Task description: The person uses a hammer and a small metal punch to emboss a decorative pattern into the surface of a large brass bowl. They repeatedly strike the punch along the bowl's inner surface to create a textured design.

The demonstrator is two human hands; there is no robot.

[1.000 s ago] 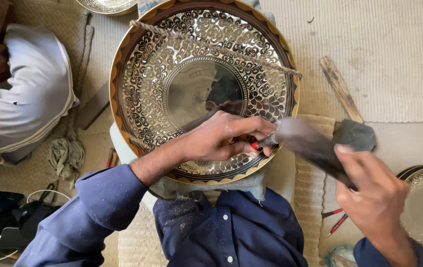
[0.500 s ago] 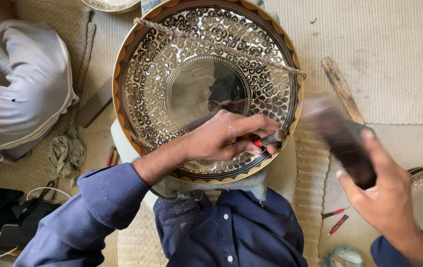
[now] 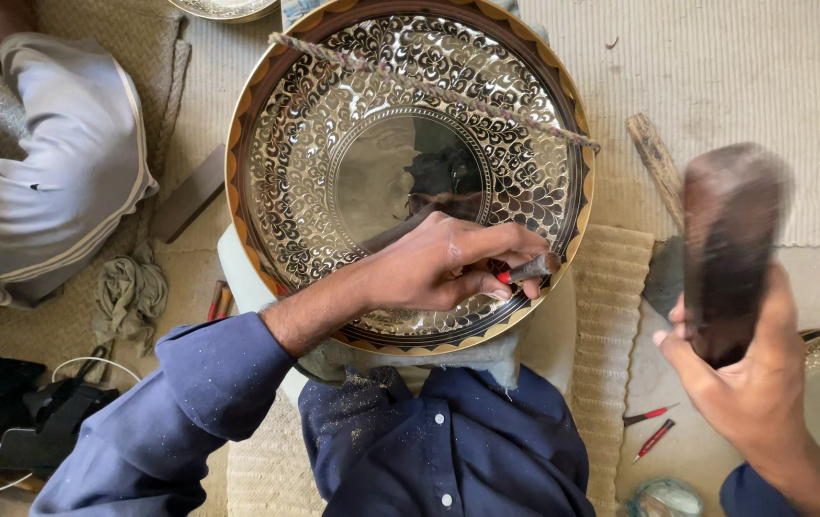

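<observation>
Woven matting (image 3: 735,86) covered the floor, and on it the person sat with a large engraved metal tray (image 3: 408,172) propped against the lap, tilted up toward the face so that the patterned band lay within easy reach. A thin cord (image 3: 429,88) ran across the tray from about ten o'clock to three o'clock.

At roughly five o'clock on the rim, the left hand (image 3: 448,268) was closed around a small chisel (image 3: 527,271) with a red-marked shaft, its fingers pinching it low, probably to keep the point steady on the metal while the wrist rested on the tray.

Out at three o'clock, well apart from the tray, the right hand (image 3: 750,383) gripped the lower end of a dark wooden mallet (image 3: 730,244), raised and blurred.

Two small red-handled tools (image 3: 651,428) lay on the mat at four o'clock, near the right forearm. At nine o'clock another person's pale sleeve (image 3: 56,182) showed beside a crumpled cloth (image 3: 130,297).
</observation>
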